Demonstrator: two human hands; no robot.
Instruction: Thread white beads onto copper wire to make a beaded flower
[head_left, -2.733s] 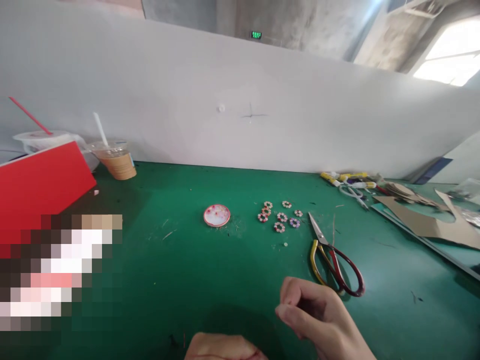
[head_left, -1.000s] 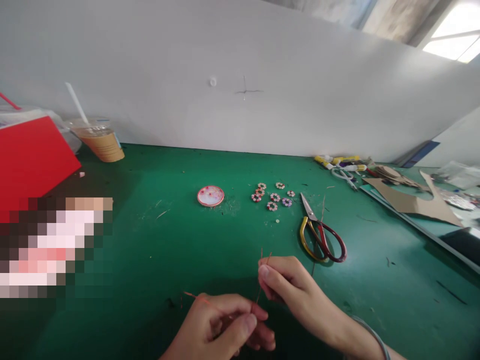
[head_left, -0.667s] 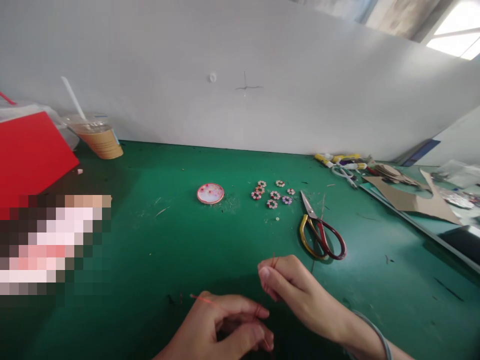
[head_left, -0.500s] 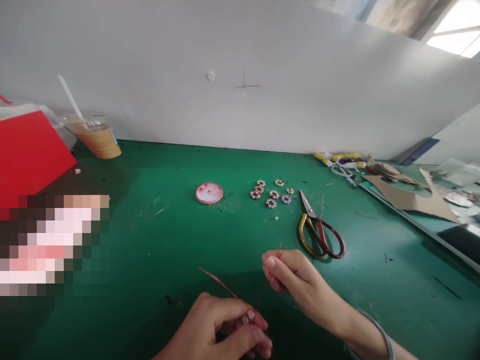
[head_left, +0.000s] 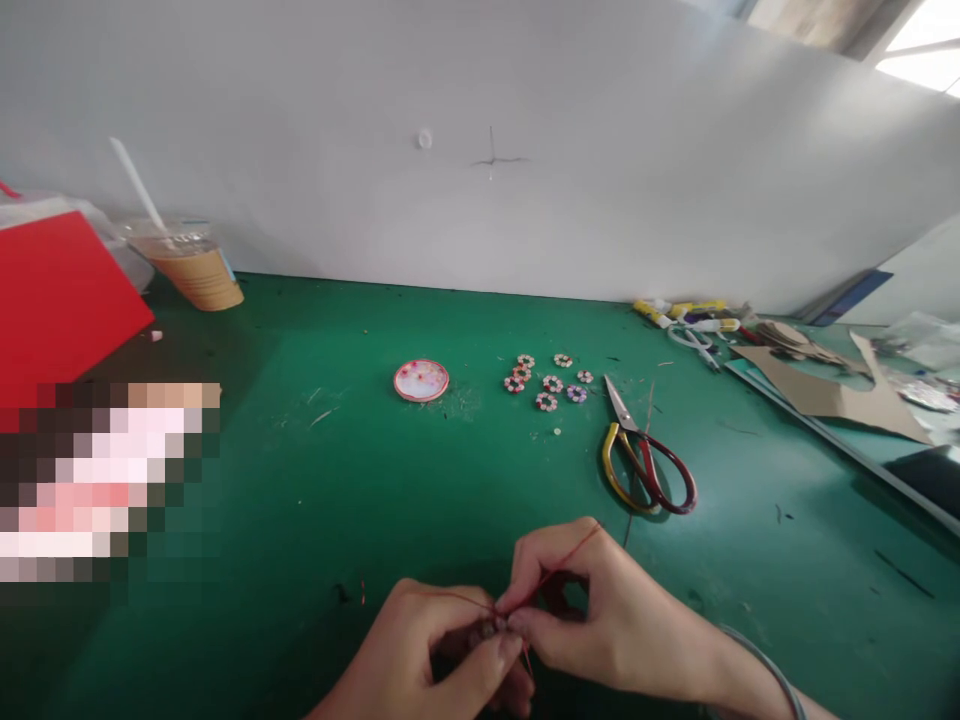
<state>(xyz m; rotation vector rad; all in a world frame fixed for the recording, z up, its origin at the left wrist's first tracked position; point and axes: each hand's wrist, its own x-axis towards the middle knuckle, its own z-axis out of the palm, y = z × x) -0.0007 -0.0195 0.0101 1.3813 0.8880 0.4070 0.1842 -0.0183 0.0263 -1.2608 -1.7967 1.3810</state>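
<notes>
My left hand (head_left: 442, 650) is closed in a pinch around a few small round beads (head_left: 489, 628), partly covered by the fingers. A thin red cord (head_left: 564, 562) runs from the beads over both hands. Thumb and forefinger of my right hand (head_left: 592, 610) pinch this cord right beside the beads, and the two hands meet there. Beyond them on the green table lie several small beaded rings (head_left: 553, 384) and a single loose bead (head_left: 557, 432). A round dish (head_left: 421, 381) with a red rim holds small pink and red pieces.
Scissors (head_left: 637, 450) with red and yellow handles lie beyond my right hand. At the back left stands a tilted cup (head_left: 196, 280) with a straw, near a red sheet (head_left: 67, 310). Cut cardboard (head_left: 832, 385) and yellow-white tubes (head_left: 686, 312) are at the right.
My right hand has come down and left to my left hand, where its fingers now pinch the cord at the beads. The left hand has stayed nearly in place.
</notes>
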